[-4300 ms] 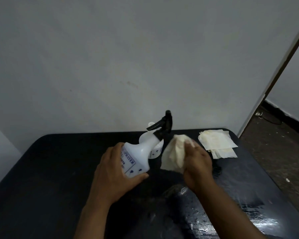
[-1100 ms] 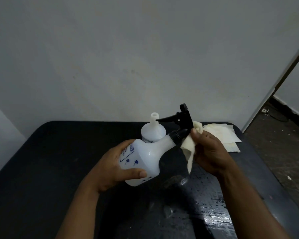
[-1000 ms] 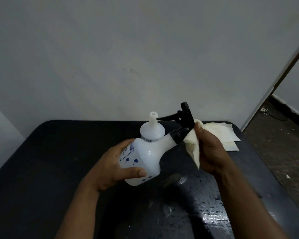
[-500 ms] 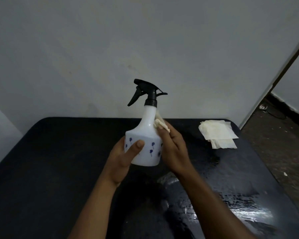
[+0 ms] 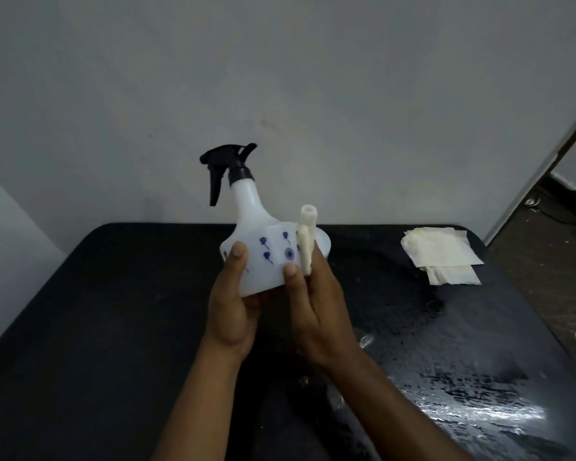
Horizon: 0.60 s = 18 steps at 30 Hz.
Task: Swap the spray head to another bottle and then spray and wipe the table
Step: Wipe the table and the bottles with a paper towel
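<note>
Both hands cradle the spray bottle (image 5: 256,257) above the table (image 5: 113,311): left hand (image 5: 230,314) cupped underneath, right hand (image 5: 316,311) pinching a cloth (image 5: 306,251) against it. Spray head (image 5: 226,168) looks fitted; next, probably aim and squeeze.

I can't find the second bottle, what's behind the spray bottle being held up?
Behind the spray bottle, an open white bottle neck pokes up, with a sliver of shoulder beside it. The rest of that second bottle is covered by the held bottle and the right hand.
</note>
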### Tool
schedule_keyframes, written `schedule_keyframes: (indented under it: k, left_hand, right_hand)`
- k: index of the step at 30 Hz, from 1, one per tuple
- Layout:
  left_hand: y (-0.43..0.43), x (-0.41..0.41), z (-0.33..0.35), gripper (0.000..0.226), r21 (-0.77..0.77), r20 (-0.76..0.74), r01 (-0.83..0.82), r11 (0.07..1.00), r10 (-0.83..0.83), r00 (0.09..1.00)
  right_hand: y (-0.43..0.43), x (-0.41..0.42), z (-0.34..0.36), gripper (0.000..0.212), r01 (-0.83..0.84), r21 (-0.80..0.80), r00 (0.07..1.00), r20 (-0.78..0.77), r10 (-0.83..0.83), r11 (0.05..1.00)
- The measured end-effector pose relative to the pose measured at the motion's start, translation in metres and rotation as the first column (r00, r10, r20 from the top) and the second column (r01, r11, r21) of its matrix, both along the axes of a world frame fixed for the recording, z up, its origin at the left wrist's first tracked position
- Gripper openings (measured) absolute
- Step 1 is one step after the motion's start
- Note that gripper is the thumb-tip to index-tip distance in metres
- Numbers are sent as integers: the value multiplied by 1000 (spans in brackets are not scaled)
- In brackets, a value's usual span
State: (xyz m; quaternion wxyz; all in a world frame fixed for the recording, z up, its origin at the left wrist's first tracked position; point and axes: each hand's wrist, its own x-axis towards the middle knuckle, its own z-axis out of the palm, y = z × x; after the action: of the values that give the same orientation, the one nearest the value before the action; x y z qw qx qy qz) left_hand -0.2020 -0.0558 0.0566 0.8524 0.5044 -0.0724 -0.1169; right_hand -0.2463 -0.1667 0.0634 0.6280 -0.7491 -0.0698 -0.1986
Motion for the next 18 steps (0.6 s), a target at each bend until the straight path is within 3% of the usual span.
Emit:
schedule_keyframes:
  k: [2,6,10,14,18]
  left_hand:
    - [-1,0,0,84,45,53,12,999,-14,998]
    - [-14,-3,-1,91,132,83,-19,991,8,997]
    - [-19,-1,-4,91,104,77,-49,993,41,996]
    - [-16,6,-7,86,178,114,-59,982,39,993]
    - [-14,11,-7,96,211,173,-146,966,110,979]
  right_hand:
    - [-9,-2,3,34,-63,143,994,-82,75,988]
    - [-26,-7,8,46,-92,367,938,-280,204,926]
    - [-27,-5,9,61,-14,396,851,-477,219,918]
    - [-32,-5,6,57,23,574,821,-478,312,818]
    - [-41,-3,7,47,83,502,843,-496,208,861]
